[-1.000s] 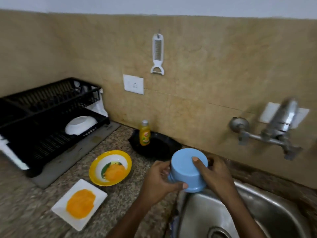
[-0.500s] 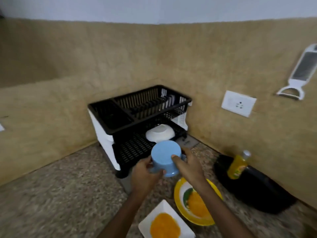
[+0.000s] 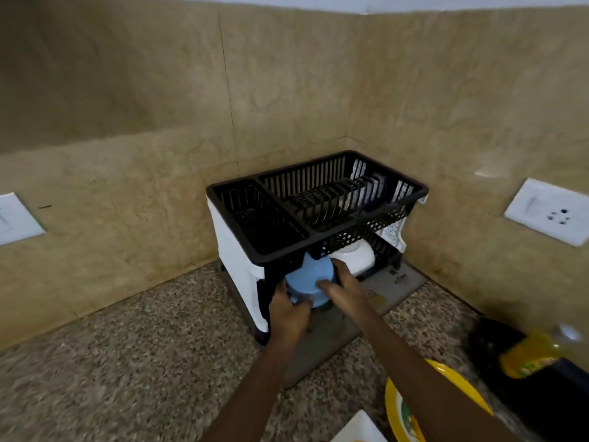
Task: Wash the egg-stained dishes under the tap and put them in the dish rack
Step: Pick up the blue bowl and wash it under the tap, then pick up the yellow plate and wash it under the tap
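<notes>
A light blue cup [image 3: 307, 277] is upside down at the front opening of the lower tier of the black two-tier dish rack [image 3: 318, 199]. My left hand [image 3: 288, 311] grips its rim from the left and my right hand [image 3: 342, 287] holds its right side. Behind it in the lower tier lies a white bowl [image 3: 358, 255], upside down. A yellow-rimmed plate [image 3: 395, 406] shows at the bottom right, partly hidden by my right arm. The corner of a white square plate [image 3: 360, 432] peeks in at the bottom edge.
The rack stands on a grey drip mat [image 3: 392, 288] in the corner of the speckled granite counter [image 3: 127, 362]. A yellow soap bottle [image 3: 532, 355] stands by a black pan [image 3: 541, 393] at the right. Wall sockets [image 3: 548, 212] flank the corner.
The view has swung left from the sink to the rack. Both hands have carried the blue cup forward from above the counter to the rack's lower tier.
</notes>
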